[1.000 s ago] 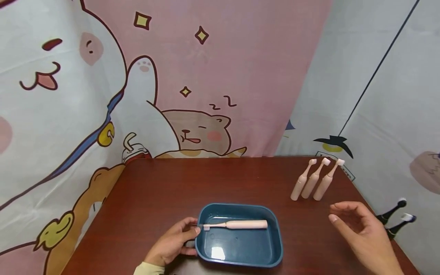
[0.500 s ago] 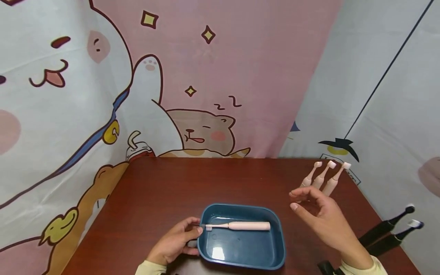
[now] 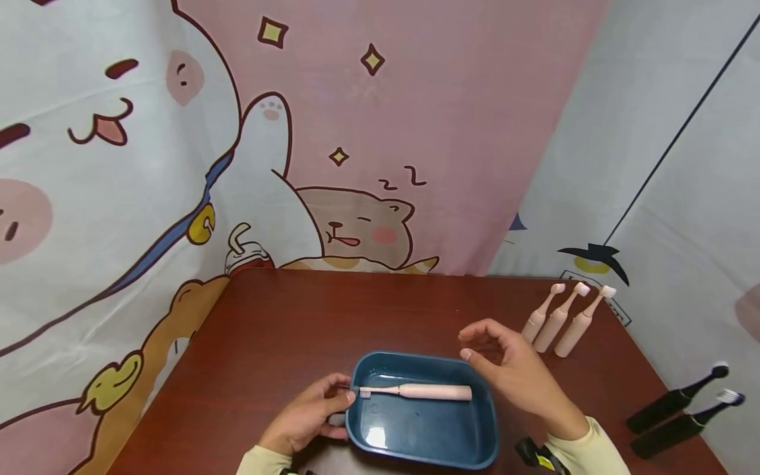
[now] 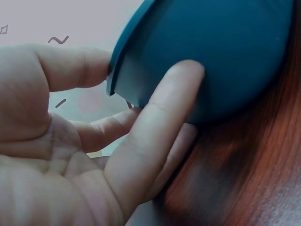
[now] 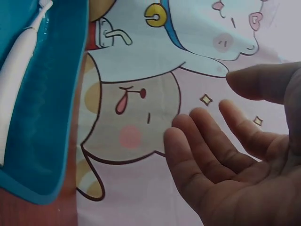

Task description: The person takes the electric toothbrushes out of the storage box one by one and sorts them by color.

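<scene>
A blue rectangular plastic tray (image 3: pixel 415 439) sits on the table near its front, with one pale pink electric toothbrush (image 3: pixel 436 392) lying lengthwise inside it. My left hand (image 3: pixel 311 412) grips the tray's left end, thumb up at the rim and other fingers against the side. Its fingertips (image 4: pixel 186 70) rest on the blue wall in the left wrist view. My right hand (image 3: pixel 513 369) hangs over the tray's back right corner, fingers loosely bent and holding nothing. Beside the tray wall (image 5: pixel 70 117), the right wrist view shows that palm and its parted fingers.
Three pale pink electric toothbrushes (image 3: pixel 555 330) lie side by side at the back right of the brown table (image 3: pixel 332 310). Two black electric toothbrushes (image 3: pixel 667 429) lie near the right edge. A cartoon-printed cloth (image 3: pixel 463 132) hangs behind the table.
My right hand has moved left from the table's right side to the tray's right corner, loosely bent throughout. My left hand stays on the tray. The head view has shifted slightly.
</scene>
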The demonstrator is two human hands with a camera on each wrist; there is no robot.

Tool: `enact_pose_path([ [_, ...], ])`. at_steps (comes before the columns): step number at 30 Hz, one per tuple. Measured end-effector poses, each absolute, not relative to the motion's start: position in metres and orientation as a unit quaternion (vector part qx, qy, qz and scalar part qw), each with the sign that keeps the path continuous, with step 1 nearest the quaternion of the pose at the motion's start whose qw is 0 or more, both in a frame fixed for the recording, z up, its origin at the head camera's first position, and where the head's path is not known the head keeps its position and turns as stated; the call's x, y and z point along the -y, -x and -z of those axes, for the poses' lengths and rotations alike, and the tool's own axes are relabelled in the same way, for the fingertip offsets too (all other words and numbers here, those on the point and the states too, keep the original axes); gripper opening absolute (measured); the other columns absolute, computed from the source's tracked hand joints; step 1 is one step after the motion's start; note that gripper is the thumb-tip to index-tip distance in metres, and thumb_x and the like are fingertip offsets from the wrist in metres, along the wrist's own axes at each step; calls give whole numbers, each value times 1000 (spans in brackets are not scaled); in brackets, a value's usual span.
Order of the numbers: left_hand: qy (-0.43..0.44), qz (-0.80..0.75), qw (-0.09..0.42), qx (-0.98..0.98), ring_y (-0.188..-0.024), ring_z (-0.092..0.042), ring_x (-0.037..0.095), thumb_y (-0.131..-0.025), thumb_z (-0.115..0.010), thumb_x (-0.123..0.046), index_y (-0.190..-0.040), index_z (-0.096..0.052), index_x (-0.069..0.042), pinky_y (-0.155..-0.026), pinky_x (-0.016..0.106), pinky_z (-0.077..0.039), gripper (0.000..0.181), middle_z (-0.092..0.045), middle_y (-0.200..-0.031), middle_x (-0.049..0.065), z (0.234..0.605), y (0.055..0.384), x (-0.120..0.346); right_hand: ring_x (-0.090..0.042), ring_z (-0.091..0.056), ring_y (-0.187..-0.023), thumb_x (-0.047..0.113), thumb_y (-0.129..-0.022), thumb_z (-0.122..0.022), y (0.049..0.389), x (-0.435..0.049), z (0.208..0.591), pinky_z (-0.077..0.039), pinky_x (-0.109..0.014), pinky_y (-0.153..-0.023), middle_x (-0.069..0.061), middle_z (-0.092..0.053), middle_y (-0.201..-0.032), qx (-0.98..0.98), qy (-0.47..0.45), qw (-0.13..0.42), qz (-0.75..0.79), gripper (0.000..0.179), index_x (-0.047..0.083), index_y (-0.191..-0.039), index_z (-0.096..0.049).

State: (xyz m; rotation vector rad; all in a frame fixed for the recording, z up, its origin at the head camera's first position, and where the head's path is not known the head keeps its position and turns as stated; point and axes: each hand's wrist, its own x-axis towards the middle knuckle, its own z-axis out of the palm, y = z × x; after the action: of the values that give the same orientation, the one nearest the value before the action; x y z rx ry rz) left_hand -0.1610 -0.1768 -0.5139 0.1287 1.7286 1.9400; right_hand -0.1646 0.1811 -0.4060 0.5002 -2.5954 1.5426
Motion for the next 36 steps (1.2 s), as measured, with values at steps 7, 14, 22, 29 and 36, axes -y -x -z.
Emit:
enact_pose_path([
  [7,-46,-716,273,-641,-99,-64,24,-98,-61,-21,-138,-40,4,-69,45,-61,51,-55,-124,22,516,162,178,-10,-67,-100,35,-92,-71,176,-174,416,-57,-30,-86,13,-68,-109,870,-201,-23,-450,22,32,-113,-64],
  [14,-42,-717,278,-638,-97,-64,23,-98,-61,-22,-139,-39,4,-69,45,-61,53,-55,-121,19,516,161,179,-20,-67,-105,30,-91,-72,187,-164,427,-58,-31,-85,4,-69,-114,867,-248,-76,-426,24,28,-114,-66],
  [22,-41,-711,278,-644,-98,-63,23,-98,-61,-22,-138,-40,4,-69,46,-61,52,-55,-121,19,513,162,176,-18,-66,-103,24,-92,-71,199,-154,440,-58,-41,-86,-3,-70,-114,884,-310,-114,-332,29,13,-119,-68],
  [29,-38,-711,277,-645,-97,-64,23,-98,-61,-22,-138,-39,4,-69,46,-61,53,-56,-122,20,512,161,175,-15,-68,-97,20,-91,-71,208,-148,445,-58,-39,-86,-5,-72,-111,885,-346,-133,-281,28,8,-117,-69],
  [36,-38,-709,276,-648,-96,-63,23,-98,-61,-21,-137,-40,4,-69,46,-61,51,-55,-120,20,510,161,174,-3,-64,-89,20,-90,-72,211,-147,449,-57,-28,-79,0,-73,-103,885,-353,-156,-261,25,10,-112,-71],
])
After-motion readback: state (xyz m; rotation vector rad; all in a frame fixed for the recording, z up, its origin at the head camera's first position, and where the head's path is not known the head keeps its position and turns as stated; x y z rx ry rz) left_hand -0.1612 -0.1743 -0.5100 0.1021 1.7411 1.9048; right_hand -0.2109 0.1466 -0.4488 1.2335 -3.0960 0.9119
